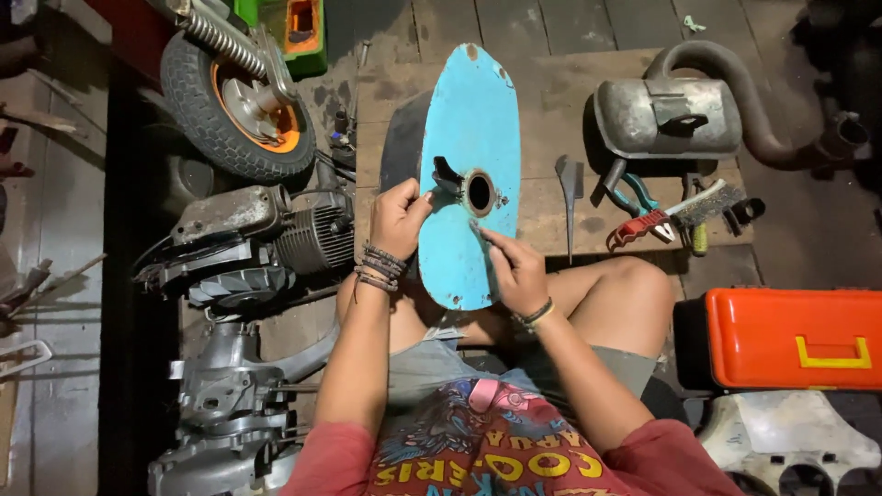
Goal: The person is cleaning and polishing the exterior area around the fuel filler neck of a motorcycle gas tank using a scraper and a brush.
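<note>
Weathered wooden floor planks (588, 28) under everything, with a low wooden board (551, 138) laid across them. At left, a grey scooter engine (248, 248) with finned cylinder, lying on its side; above it, a small tyred wheel (234, 92) with an orange hub and a coil spring. Propped on the bare knees and leaning away toward the board, a pale blue, rust-flecked scooter side panel (473, 138), oval, with a round hole (479, 191) near its middle and a dark tab beside it. At upper right on the board, a dull metal exhaust muffler (666, 115) with a curved pipe running off right. At lower right, an orange toolbox (795, 335) with a yellow handle, near the right knee. Between muffler and toolbox, a cluster of red-handled pliers (643, 225), teal-handled pliers (634, 195) and a wire brush (703, 204), touching one another. Left of those, a grey metal scraper (570, 184), blade end up. Left hand (397, 216), beaded bracelets at the wrist, clenched on the panel's left edge, thumb pressing near the hole. Right hand (514, 266) pinching the panel's face just below the hole, fingertips touching the blue paint.
</note>
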